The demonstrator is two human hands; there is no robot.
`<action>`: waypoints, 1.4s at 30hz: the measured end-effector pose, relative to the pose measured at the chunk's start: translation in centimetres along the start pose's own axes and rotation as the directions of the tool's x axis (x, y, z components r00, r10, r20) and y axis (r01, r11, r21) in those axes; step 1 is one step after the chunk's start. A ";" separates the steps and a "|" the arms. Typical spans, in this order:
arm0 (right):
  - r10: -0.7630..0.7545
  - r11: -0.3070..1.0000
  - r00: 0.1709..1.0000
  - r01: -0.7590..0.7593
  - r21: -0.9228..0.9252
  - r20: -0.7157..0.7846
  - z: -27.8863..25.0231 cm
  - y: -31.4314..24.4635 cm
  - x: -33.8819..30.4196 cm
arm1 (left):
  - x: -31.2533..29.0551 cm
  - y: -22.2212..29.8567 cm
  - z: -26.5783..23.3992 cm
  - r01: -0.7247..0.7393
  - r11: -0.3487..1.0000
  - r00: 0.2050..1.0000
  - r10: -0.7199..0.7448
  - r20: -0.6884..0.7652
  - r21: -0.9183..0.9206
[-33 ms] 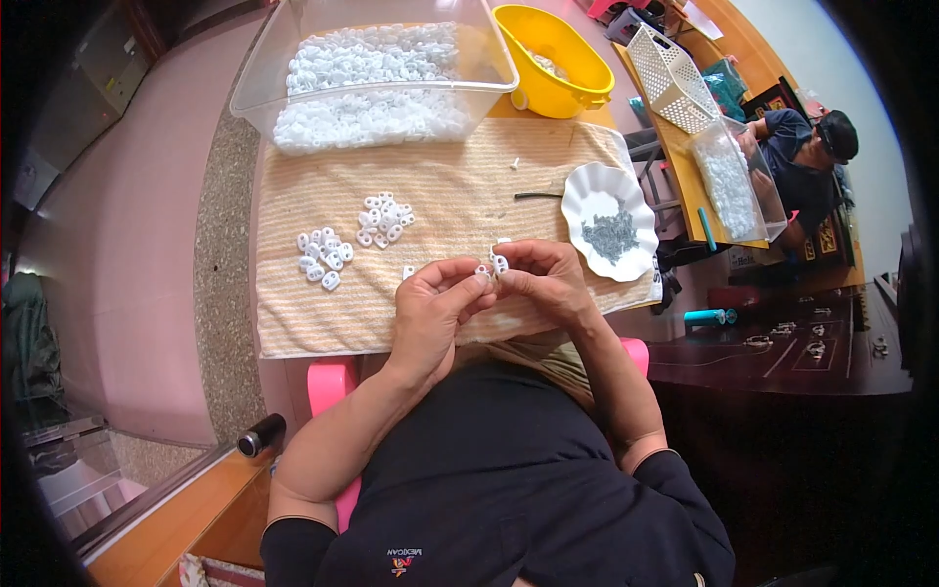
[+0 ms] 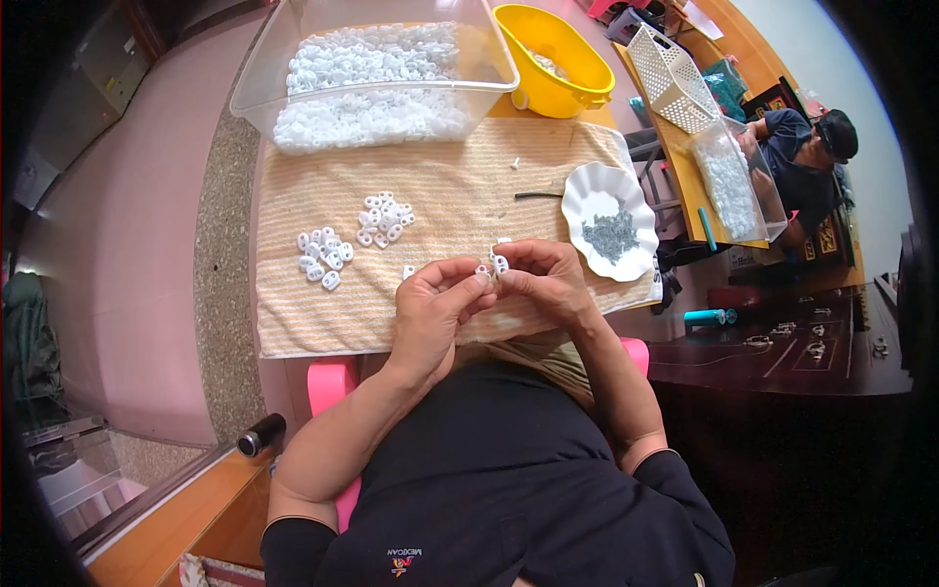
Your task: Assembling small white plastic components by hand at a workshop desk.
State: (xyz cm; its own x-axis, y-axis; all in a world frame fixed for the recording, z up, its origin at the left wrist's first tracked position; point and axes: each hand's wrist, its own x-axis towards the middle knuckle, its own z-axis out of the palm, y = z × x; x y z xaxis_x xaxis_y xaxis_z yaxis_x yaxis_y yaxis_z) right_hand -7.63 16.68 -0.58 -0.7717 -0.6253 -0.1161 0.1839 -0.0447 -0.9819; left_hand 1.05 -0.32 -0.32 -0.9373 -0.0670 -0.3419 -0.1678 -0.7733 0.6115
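Observation:
Above the near edge of a striped towel (image 2: 469, 176), my two hands meet fingertip to fingertip. My left hand (image 2: 437, 298) is closed, pinching a small white plastic piece with a ring-shaped end (image 2: 482, 271). Between the thumb and fingers of my right hand (image 2: 546, 282) is a white oval plastic piece with holes (image 2: 501, 264). The two pieces are very close; whether they touch I cannot tell. One more white piece (image 2: 408, 272) lies beside my left hand. Farther left are two small piles of white oval pieces, a nearer pile (image 2: 324, 256) and a farther pile (image 2: 384, 219).
A clear bin (image 2: 499, 86) of white pieces stands at the back, beside a yellow tub (image 2: 587, 98). To the right, a scalloped white plate (image 2: 579, 186) holds small grey bits, next to a dark thin stick (image 2: 538, 195). Another person (image 2: 797, 147) sits at a table farther right.

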 end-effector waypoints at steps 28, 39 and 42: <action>0.051 0.993 0.998 -0.048 -0.104 0.025 0.1 -0.5 -0.2 | 0.1 0.0 0.0 0.036 0.999 0.999 -0.037 0.027 0.026; 0.061 0.997 0.997 -0.058 -0.052 0.039 0.0 -0.3 -0.2 | 0.0 -0.2 -0.1 0.045 0.998 0.999 -0.046 0.026 0.033; 0.078 0.997 0.996 -0.077 -0.013 0.044 0.0 -0.3 -0.3 | 0.0 -0.1 -0.1 0.054 0.998 0.998 -0.056 0.032 0.032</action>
State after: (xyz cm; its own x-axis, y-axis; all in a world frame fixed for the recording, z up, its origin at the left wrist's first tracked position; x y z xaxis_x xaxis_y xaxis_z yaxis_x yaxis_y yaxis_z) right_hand -7.49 16.87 -0.23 -0.7275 -0.6606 -0.1855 0.2355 0.0136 -0.9718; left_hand 1.10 -0.27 -0.45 -0.9358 -0.0039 -0.3525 -0.2285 -0.7549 0.6148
